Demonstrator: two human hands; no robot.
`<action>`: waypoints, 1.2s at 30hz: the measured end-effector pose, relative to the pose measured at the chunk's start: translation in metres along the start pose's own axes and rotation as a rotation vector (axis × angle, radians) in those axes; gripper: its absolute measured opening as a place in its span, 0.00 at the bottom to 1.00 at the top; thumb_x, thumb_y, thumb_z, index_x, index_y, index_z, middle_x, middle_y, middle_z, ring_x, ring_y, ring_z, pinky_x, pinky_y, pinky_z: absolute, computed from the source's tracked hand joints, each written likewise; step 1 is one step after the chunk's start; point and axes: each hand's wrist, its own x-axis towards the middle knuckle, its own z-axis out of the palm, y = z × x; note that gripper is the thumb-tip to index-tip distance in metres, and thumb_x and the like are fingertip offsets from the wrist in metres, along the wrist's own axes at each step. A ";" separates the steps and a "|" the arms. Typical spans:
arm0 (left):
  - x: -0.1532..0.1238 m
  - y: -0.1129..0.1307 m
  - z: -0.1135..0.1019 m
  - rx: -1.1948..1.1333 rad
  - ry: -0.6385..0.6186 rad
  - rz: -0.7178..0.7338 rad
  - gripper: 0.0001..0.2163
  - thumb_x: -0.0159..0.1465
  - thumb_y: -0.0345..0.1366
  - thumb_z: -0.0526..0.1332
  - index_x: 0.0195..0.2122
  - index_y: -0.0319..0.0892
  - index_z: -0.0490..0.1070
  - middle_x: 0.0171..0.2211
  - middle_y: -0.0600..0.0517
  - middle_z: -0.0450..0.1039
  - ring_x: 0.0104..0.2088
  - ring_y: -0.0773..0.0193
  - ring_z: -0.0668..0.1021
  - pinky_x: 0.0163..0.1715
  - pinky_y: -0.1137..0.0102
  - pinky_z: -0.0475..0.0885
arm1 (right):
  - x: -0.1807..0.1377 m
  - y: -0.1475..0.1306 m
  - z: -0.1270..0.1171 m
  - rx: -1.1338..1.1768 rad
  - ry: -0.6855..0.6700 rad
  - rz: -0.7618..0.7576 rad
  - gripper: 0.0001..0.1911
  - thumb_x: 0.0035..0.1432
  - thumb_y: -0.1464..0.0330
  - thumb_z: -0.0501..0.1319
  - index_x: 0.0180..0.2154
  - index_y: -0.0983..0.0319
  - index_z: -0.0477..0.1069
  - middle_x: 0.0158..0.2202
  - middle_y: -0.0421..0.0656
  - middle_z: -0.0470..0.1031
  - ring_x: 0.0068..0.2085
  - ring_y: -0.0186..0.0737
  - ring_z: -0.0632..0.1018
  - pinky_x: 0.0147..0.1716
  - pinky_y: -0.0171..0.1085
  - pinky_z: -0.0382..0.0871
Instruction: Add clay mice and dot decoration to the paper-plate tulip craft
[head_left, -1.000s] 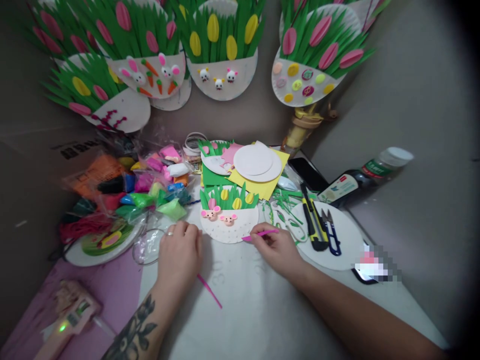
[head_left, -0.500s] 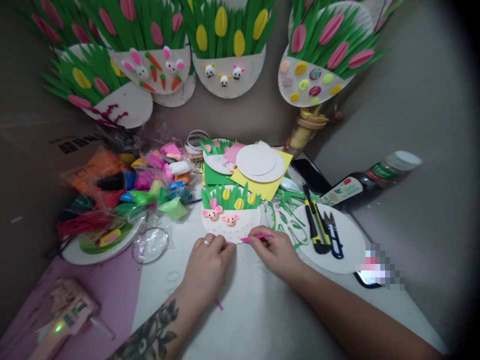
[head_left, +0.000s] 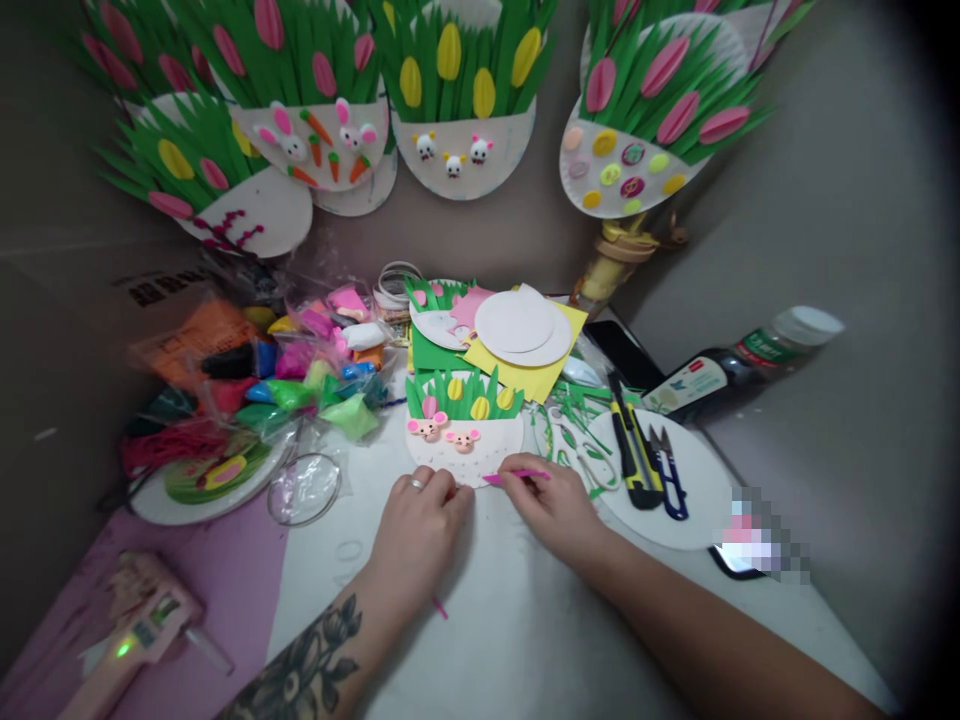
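Observation:
A half paper plate craft [head_left: 464, 458] lies before me, with green paper grass, yellow and pink paper tulips and two pink mouse heads. Small dots cover its white lower part. My left hand [head_left: 426, 520], with a ring, has its bent fingers pressed together at the plate's lower edge; the fingertips are partly hidden. My right hand [head_left: 549, 502] pinches a pink pointed clay tool [head_left: 517, 477], its tip against the plate's lower right edge. A small pink strip [head_left: 440, 608] rests on the white table below my left hand.
Bagged coloured clay [head_left: 292, 370] is piled at left, above a pink glue gun [head_left: 146, 625]. On the right, a utility knife [head_left: 636, 450] and thread snips [head_left: 669, 470] lie on a white plate [head_left: 694, 500], near white scissors [head_left: 581, 450] and a dark bottle [head_left: 750, 355]. Finished crafts [head_left: 465, 160] hang behind.
The whole view has shifted slightly, moving the scene a little right and down. Both hands stay at the plate's lower edge, and the pink tool is still in my right hand.

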 end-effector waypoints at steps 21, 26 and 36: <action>0.000 0.001 -0.002 -0.006 -0.027 -0.009 0.09 0.64 0.30 0.58 0.44 0.46 0.73 0.34 0.51 0.71 0.38 0.57 0.71 0.36 0.62 0.65 | 0.000 -0.003 -0.001 -0.033 -0.023 -0.051 0.09 0.60 0.70 0.53 0.31 0.59 0.70 0.27 0.40 0.76 0.29 0.37 0.76 0.30 0.33 0.66; 0.000 0.002 -0.002 -0.009 -0.020 -0.002 0.10 0.64 0.31 0.58 0.44 0.46 0.73 0.35 0.51 0.71 0.38 0.57 0.70 0.36 0.62 0.65 | -0.001 -0.006 -0.002 -0.023 -0.054 -0.035 0.10 0.61 0.71 0.52 0.30 0.59 0.69 0.26 0.39 0.75 0.29 0.36 0.76 0.29 0.33 0.65; -0.002 0.001 -0.002 -0.018 -0.005 0.006 0.06 0.63 0.31 0.59 0.39 0.46 0.74 0.34 0.51 0.71 0.38 0.58 0.70 0.36 0.63 0.64 | -0.001 -0.006 -0.002 -0.022 -0.050 -0.041 0.09 0.60 0.72 0.53 0.29 0.59 0.69 0.25 0.39 0.74 0.28 0.36 0.75 0.28 0.32 0.64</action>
